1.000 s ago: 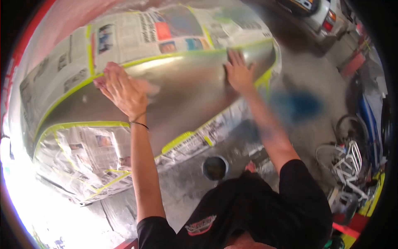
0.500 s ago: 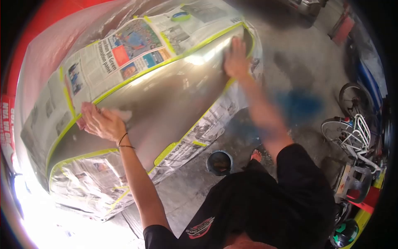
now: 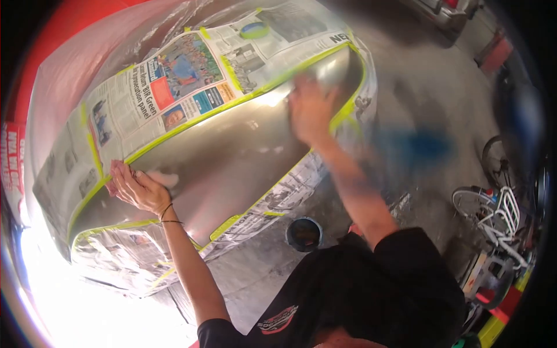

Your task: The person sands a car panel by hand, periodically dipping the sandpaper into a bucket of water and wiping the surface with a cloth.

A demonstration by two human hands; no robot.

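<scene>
While my left hand (image 3: 136, 188) lies by the taped edge (image 3: 174, 134), fingers spread flat on a pale pad (image 3: 164, 177) against the bare metal panel (image 3: 232, 168), my right hand (image 3: 310, 110) has slid back from the panel's far end, blurred, fingers loosely spread on the metal. Below it, a bucket (image 3: 303, 233) stands on the floor (image 3: 255, 264), its dark contents unclear.

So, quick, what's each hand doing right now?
Left hand: open, pressing a small pale pad against the shiny grey metal panel.
Right hand: blurred, looks open, flat on that panel.
</scene>
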